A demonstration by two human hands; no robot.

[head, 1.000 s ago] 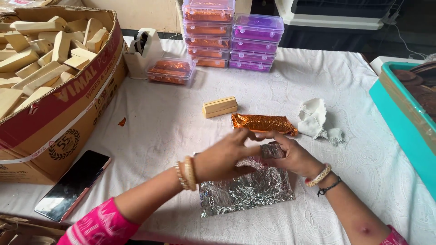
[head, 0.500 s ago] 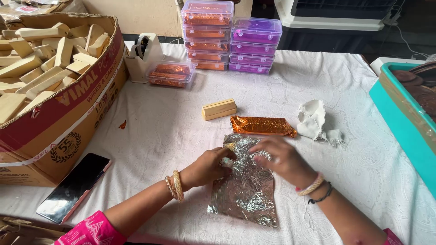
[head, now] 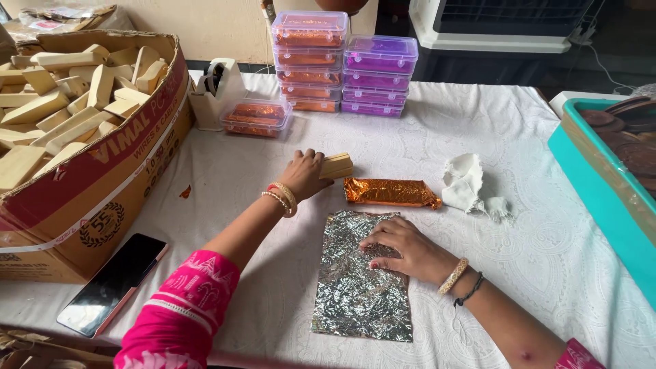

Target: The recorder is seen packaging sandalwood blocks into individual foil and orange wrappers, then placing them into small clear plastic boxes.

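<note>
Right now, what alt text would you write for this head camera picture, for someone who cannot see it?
Seen from above, a person's left hand grips a pale wooden block while the right hand presses flat a crinkled silver foil sheet on a white tablecloth. An orange foil-wrapped bar lies between them; a cardboard box of blocks and stacked plastic containers stand behind.

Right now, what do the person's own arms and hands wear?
Both arms have short bright pink sleeves with a pale pattern. The left hand has gold and red bangles at the wrist. The right hand has a pale beaded bangle, a thin black cord, and red nail polish.
</note>
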